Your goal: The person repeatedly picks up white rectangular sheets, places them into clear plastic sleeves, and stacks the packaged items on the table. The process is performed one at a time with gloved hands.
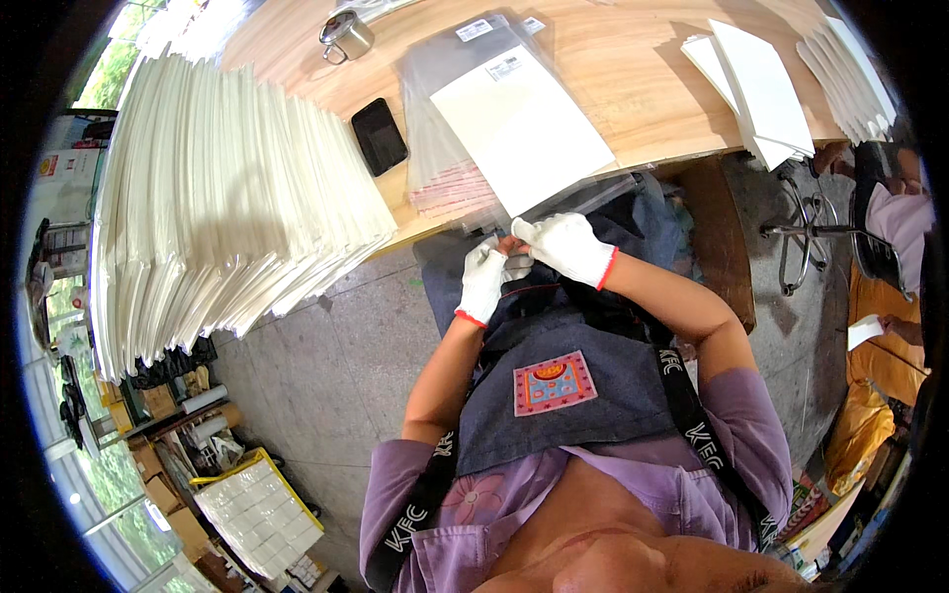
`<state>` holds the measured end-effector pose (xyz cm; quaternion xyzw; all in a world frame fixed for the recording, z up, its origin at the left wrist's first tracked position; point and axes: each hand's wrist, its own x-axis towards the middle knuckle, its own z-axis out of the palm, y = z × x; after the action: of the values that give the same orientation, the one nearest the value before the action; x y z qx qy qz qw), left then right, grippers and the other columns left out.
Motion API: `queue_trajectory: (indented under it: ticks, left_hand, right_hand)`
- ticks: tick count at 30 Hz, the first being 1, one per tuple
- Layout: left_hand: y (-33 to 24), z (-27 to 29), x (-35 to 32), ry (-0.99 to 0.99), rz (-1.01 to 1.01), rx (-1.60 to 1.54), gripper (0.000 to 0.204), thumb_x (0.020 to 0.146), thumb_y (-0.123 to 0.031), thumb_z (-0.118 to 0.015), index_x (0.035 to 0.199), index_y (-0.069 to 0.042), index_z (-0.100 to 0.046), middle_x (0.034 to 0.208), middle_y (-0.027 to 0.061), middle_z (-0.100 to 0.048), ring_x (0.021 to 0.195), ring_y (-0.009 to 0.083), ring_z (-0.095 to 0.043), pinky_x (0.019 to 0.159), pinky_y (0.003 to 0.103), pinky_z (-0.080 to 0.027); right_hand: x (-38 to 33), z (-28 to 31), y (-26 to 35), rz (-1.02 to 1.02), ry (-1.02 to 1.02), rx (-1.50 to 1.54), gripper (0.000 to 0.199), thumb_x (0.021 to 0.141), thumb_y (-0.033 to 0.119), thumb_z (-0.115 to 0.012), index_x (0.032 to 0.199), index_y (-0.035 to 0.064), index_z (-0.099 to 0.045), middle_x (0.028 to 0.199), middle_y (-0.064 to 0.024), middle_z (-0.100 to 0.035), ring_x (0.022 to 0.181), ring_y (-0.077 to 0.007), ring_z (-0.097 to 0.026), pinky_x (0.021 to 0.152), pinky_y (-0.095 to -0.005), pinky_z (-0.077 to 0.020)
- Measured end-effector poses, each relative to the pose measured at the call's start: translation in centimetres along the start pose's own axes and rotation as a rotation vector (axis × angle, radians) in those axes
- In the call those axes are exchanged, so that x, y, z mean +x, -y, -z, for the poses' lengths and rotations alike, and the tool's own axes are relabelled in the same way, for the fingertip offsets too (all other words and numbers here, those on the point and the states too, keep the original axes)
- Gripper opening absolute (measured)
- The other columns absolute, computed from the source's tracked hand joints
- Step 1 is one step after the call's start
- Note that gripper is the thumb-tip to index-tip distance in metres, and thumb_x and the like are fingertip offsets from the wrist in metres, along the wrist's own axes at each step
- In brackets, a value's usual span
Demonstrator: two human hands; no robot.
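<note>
My left hand (483,281) and my right hand (565,247), both in white gloves with red cuffs and some bare fingertips, meet just off the table's front edge. Their fingers are closed and pressed together. What lies between them, if anything, is too small to make out. Right beyond the hands, a white panel (534,138) with a small label lies on a stack of clear plastic bags (425,109). The bags' near ends show reddish strips, and clear film reaches over the table edge close to my fingers.
A tall row of white wrapped panels (227,188) fills the table's left. Nearby are a black phone (379,136) and a metal mug (346,38). More white panels (761,89) stand at the right. A cardboard box (720,237) is below the table; another person (900,208) is at far right.
</note>
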<state>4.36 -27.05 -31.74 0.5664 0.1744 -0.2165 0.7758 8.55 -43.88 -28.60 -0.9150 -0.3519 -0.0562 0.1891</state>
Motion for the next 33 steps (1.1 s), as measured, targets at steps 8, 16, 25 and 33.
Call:
queue_trajectory:
  ticks: [8, 16, 25, 33]
  left_hand:
    - [0.6, 0.7, -0.3, -0.12, 0.004, -0.053, 0.026, 0.089, -0.021, -0.053, 0.1, 0.003, -0.054, 0.09, 0.015, -0.064, 0.07, 0.0187, -0.063, 0.063, 0.03, -0.054]
    - [0.1, 2.4, -2.5, -0.13, -0.143, 0.345, 0.022, 0.09, -0.018, -0.052, 0.092, 0.001, -0.06, 0.086, 0.0098, -0.065, 0.071, 0.0157, -0.061, 0.065, 0.026, -0.049]
    - [-1.6, 1.0, 0.5, -0.189, -1.367, 1.407, 0.034, 0.062, -0.002, -0.068, 0.095, -0.009, -0.063, 0.108, 0.0071, -0.058, 0.106, 0.0315, -0.049, 0.087, 0.041, -0.042]
    - [0.6, 0.5, -0.5, -0.546, -0.791, 0.722, 0.005, 0.079, -0.007, -0.062, 0.083, -0.004, -0.063, 0.077, 0.005, -0.055, 0.072, 0.019, -0.052, 0.067, 0.029, -0.042]
  right_hand:
    - [-1.8, 3.6, -3.4, -0.735, 0.047, 1.403, 0.015, 0.073, 0.008, -0.054, 0.087, 0.0018, -0.057, 0.073, -0.0111, -0.063, 0.054, -0.0166, -0.059, 0.048, -0.0311, -0.048]
    - [-25.6, 1.0, -22.9, -1.07, 0.156, 0.311, 0.023, 0.084, 0.021, -0.048, 0.091, 0.0031, -0.061, 0.084, -0.0155, -0.063, 0.081, -0.0301, -0.062, 0.069, -0.0398, -0.0496]
    - [-6.7, 5.9, -10.6, -0.034, -0.26, -0.214, 0.049, 0.059, 0.015, -0.07, 0.106, 0.0185, -0.057, 0.111, -0.0008, -0.055, 0.101, -0.0212, -0.054, 0.085, -0.0381, -0.0439]
    - [-5.3, 0.9, -8.0, -0.479, -0.31, 0.57, 0.013, 0.073, 0.01, -0.067, 0.072, 0.0055, -0.055, 0.071, -0.0077, -0.053, 0.07, -0.0223, -0.055, 0.063, -0.0305, -0.0445]
